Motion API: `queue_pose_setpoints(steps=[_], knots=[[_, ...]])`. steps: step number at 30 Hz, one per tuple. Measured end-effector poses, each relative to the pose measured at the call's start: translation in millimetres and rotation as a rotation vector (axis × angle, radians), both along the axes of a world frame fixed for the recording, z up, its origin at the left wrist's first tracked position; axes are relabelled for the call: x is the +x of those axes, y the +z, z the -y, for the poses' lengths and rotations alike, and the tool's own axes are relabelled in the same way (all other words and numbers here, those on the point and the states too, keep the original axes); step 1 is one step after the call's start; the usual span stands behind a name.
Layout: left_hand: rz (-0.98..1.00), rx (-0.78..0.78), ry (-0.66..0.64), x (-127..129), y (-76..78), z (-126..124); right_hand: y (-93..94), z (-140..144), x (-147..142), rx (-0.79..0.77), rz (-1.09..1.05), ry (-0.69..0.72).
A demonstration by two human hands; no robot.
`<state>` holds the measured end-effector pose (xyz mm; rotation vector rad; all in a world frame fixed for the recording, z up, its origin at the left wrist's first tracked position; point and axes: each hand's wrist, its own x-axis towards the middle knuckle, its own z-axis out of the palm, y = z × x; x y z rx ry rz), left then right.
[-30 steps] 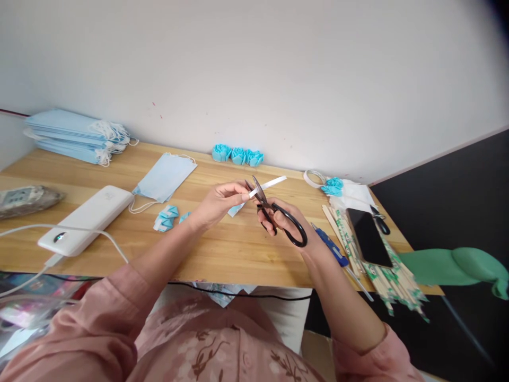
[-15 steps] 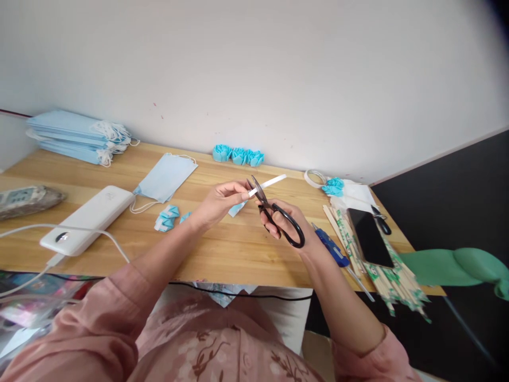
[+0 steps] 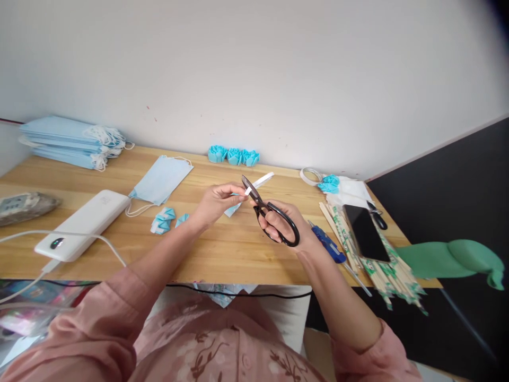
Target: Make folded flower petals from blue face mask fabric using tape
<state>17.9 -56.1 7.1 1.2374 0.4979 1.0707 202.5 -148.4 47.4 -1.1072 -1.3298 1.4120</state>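
My left hand (image 3: pixel 217 202) pinches one end of a thin white strip (image 3: pixel 260 182) above the wooden table (image 3: pixel 222 249). My right hand (image 3: pixel 284 225) grips black scissors (image 3: pixel 270 212), fingers through the handles. The blades meet the strip just beside my left fingertips. A small light-blue piece (image 3: pixel 231 209) hangs under my left hand.
A white power bank (image 3: pixel 85 217) with a cable lies at the left, a blue face mask (image 3: pixel 161 180) and folded blue bits (image 3: pixel 163 220) near it. A mask stack (image 3: pixel 67 142) sits far left. Blue rosettes (image 3: pixel 233 155) line the wall. A phone (image 3: pixel 365 232), wooden sticks (image 3: pixel 382 268), a blue tool (image 3: pixel 328 244) and tape (image 3: pixel 312 176) lie at the right.
The scissor blades have come together on the white strip. The free end of the strip looks shorter and sits lower. The camera view has shifted slightly.
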Motion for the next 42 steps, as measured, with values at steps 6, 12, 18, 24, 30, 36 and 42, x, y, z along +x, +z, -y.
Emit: queue_pose_setpoints(steps=[6,12,18,24,30,36,42], knots=[[0.006,-0.101,0.119,-0.7,-1.2,-7.3,20.4,18.4,-18.1,-0.039,0.036,0.23],[-0.001,-0.146,0.125,-1.4,-0.5,-7.1,11.0,29.6,-15.7,-0.056,0.091,0.407],[-0.021,-0.134,0.085,-4.1,2.4,-2.8,0.6,19.7,14.5,-0.05,0.095,0.204],[-0.019,-0.085,0.023,-5.1,-3.0,-4.0,10.2,11.1,21.1,-0.089,0.195,0.126],[-0.046,-0.08,-0.019,-5.7,-2.8,-3.1,13.1,5.2,17.2,-0.089,0.205,0.119],[-0.029,-0.071,-0.053,-4.7,-3.2,-2.6,13.4,1.0,18.9,-0.052,0.227,0.124],[-0.036,-0.047,-0.07,-4.1,-4.1,-2.6,15.9,0.1,17.9,-0.054,0.224,0.118]])
